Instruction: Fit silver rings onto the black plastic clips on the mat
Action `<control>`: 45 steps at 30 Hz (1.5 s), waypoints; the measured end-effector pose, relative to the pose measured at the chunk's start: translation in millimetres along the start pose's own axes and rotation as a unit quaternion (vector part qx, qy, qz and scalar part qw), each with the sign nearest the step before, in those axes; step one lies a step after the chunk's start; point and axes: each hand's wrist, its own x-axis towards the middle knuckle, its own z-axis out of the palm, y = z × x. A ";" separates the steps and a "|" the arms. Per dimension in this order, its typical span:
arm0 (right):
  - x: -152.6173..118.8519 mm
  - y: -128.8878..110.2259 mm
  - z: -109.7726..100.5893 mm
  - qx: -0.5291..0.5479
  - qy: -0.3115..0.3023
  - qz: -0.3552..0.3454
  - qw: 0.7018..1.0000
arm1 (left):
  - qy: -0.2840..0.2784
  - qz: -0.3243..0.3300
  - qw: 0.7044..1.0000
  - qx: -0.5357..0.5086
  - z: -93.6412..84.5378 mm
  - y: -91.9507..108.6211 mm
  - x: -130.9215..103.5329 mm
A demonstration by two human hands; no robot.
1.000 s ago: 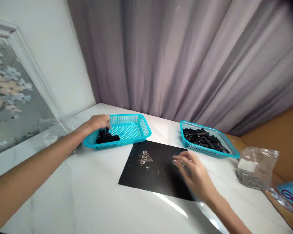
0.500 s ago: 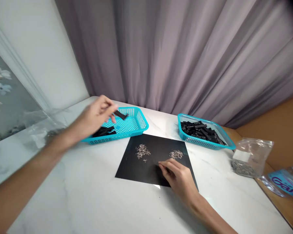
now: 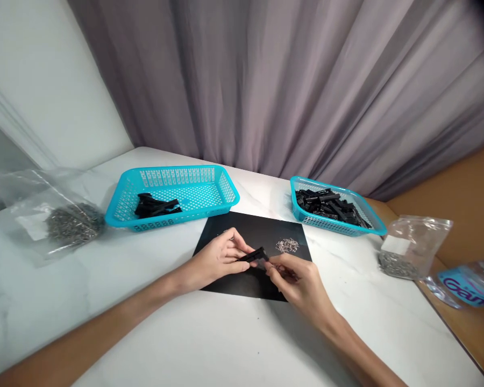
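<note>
Over the black mat (image 3: 242, 287), my left hand (image 3: 226, 257) grips a narrow black plastic piece (image 3: 254, 255) between thumb and fingers. My right hand (image 3: 296, 274) meets the piece's right end with thumb and forefinger pinched. Whatever those fingertips hold, if anything, is too small to make out. Behind the right hand lies a small pile of tiny metal pieces (image 3: 287, 245) on the mat. My left hand covers most of a second pile.
A blue basket (image 3: 229, 201) with several black pieces stands at back left. Another blue basket (image 3: 326, 228) at back right is heaped with black pieces. Clear bags of metal bits lie far left (image 3: 75, 223) and right (image 3: 399, 263), near a bottle (image 3: 471, 285).
My left hand has come from above the left basket to the mat with a black piece in it. My right hand has lifted slightly to meet that piece. The view has shifted a little.
</note>
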 end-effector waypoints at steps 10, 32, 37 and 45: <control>7.0 2.7 -8.6 0.048 0.009 0.079 0.996 | -0.013 -0.052 0.998 -0.029 19.0 -4.5 1.6; -2.3 -8.2 -11.4 0.146 -0.045 0.151 0.977 | 0.059 0.105 0.928 0.353 21.1 -5.0 -2.9; -0.2 -15.2 -11.3 0.216 -0.051 0.158 0.962 | 0.069 0.186 0.898 0.393 19.4 -2.0 -2.5; -2.0 -18.5 -10.5 0.246 -0.075 0.176 0.950 | 0.069 0.231 0.883 0.403 17.7 -5.2 -1.8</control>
